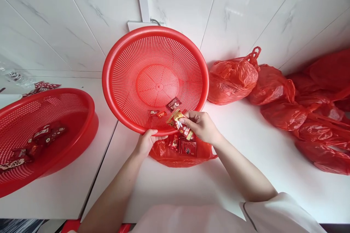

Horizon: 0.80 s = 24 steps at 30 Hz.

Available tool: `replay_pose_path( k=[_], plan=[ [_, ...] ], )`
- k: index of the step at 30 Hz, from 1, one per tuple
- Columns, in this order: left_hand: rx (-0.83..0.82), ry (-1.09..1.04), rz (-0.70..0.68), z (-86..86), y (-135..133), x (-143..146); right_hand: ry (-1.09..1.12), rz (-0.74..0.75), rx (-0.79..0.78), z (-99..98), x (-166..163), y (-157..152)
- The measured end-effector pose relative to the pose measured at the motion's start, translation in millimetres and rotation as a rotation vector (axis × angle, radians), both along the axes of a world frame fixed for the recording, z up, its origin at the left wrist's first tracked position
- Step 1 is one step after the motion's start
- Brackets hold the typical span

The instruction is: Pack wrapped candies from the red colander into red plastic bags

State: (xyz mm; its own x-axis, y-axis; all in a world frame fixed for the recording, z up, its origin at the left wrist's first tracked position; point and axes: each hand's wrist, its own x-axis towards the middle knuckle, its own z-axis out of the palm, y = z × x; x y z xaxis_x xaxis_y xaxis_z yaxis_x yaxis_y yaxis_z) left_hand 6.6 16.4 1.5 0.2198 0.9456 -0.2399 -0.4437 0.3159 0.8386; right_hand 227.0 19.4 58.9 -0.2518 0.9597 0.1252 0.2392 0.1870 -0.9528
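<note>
A red plastic basket (131,54) with a perforated wall is tilted toward me. My left hand (146,142) grips its near rim, thumb on top and fingers beneath. In my right hand (201,125) is a red and gold candy packet (182,122), pinched over the basket's near right edge. Inside the basket, a dark red packet (174,104) and a small red candy (161,114) lie low on the near wall. Under that rim sits an open red plastic bag (177,162) holding several wrapped candies, including a dark red square packet (188,148); the rim and hands partly cover it.
A second red basket (89,105) with several wrapped candies stands at the left. Tied red bags (232,80) line the wall and right side. A clear plastic bottle (16,76) lies at the far left. A seam (101,167) crosses the white tabletop.
</note>
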Motion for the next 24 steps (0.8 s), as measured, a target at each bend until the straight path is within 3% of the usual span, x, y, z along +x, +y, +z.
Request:
replay_pose_path(
  k=[4,15,19,24],
  plan=[
    [-0.033,-0.006,0.020,0.4,0,0,0.009,0.171,-0.057,2.8,1,0],
    [0.027,-0.036,0.038,-3.0,4,-5,-0.036,0.229,-0.079,1.3,5,-6],
    [0.094,-0.037,0.037,-3.3,5,-7,-0.252,0.456,0.013,3.1,8,-4],
    [0.119,-0.013,0.070,-5.1,5,-6,-0.398,0.633,0.026,-13.1,0,2]
  ],
)
